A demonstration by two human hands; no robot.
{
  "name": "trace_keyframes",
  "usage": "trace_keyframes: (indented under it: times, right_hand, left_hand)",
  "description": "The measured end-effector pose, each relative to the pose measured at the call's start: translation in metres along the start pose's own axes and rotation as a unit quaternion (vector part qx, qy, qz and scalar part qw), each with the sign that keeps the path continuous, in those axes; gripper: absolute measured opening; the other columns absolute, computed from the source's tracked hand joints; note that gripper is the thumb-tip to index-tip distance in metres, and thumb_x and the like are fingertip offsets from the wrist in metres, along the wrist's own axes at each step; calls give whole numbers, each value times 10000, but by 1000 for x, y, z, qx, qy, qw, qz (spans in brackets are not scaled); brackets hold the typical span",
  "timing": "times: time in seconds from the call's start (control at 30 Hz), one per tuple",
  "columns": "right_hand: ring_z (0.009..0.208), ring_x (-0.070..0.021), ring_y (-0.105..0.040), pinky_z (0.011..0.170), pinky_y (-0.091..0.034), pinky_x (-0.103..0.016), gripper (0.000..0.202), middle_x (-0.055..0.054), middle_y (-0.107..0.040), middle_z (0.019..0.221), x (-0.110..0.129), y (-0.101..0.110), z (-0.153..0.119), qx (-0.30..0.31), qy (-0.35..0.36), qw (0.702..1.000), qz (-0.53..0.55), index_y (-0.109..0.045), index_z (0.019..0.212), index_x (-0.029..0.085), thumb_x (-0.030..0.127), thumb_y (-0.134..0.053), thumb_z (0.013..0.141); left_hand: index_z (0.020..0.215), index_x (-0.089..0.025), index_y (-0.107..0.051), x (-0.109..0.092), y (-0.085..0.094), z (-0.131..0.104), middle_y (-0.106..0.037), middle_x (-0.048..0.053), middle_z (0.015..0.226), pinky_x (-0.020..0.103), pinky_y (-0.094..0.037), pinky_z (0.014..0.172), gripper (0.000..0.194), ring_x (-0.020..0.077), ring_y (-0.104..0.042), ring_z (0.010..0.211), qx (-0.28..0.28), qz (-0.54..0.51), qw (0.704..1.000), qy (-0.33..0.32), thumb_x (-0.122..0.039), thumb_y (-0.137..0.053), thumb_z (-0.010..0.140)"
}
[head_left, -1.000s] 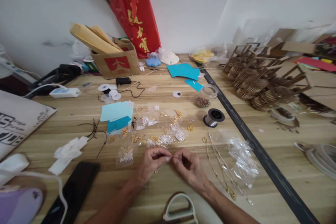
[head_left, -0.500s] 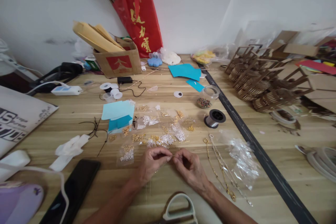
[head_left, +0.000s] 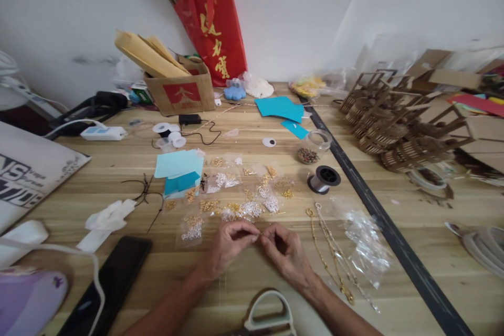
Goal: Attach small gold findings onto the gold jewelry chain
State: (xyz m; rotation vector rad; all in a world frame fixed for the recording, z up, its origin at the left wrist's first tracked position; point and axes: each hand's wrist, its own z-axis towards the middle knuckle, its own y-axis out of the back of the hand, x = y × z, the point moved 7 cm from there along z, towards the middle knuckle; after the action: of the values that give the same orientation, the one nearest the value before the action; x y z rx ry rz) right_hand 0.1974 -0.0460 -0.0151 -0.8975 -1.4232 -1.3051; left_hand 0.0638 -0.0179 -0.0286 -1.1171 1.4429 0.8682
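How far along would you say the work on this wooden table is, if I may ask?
Probably done: the gold and silver metal chains on the right. In hand: the left hand and right hand pinch close together, on something too small to identify. Perhaps left: the small, piled gold and silver metal pieces; how many are needed does not show.

A wood-grain table (head_left: pixel 244 294) stands against a seemingly plain, pale wall (head_left: pixel 299 21).

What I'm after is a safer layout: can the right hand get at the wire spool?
Probably yes: the wire spool stands just beyond the right hand, with bare wood between and the chains lying to the right. Its fingers are pinched together, though.
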Motion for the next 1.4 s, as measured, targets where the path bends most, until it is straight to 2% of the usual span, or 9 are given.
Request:
trace_keyframes:
  times: [0.43, 0.67, 0.97, 1.13, 1.4]
  right_hand:
    - [522, -108, -406, 483, -297, -219, 216, 28, -457, 586, 0, -1, -2, 0, 10, 1000, -16, -553, 729, 154, 310, -523, 874]
    - [516, -106, -393, 477, -286, -221, 241, 26, -463, 591, -2, -1, -1, 4, -3, 1000, 0, -560, 742, 150, 347, -525, 876]
    - [564, -115, -406, 509, -309, -227, 254, 23, -461, 612, -3, -2, 0, 23, -12, 999, 38, -562, 740, 157, 369, -538, 878]
    - [562, -113, -407, 505, -307, -223, 242, 23, -470, 610, -3, 0, 1, 28, -11, 999, 38, -569, 734, 157, 351, -546, 876]
    - [560, -108, -412, 506, -315, -221, 246, 23, -473, 604, 1, 0, 1, 27, -8, 999, 38, -570, 719, 152, 348, -567, 868]
  left_hand:
    - [733, -152, -732, 0, -1, -2, -688, 46, 741, 249, -470, 680, 64, 164, -620, 724, 7, 23, 999, -42, -201, -705, 703]
    - [692, -152, -724, -7, -2, -2, -657, 34, 717, 252, -458, 687, 85, 157, -603, 719, 18, 8, 996, -89, -235, -741, 700]
    - [650, -147, -719, -6, -3, 1, -650, 22, 663, 245, -429, 662, 80, 141, -577, 670, 41, -33, 996, -67, -211, -762, 671]
    - [627, -136, -694, -3, -2, 2, -642, 16, 643, 233, -419, 628, 123, 129, -565, 637, 39, -45, 998, -30, -219, -784, 636]
    - [627, -130, -682, -3, -4, 1, -635, 22, 638, 237, -419, 622, 199, 134, -555, 636, 52, -36, 998, -20, -295, -792, 635]
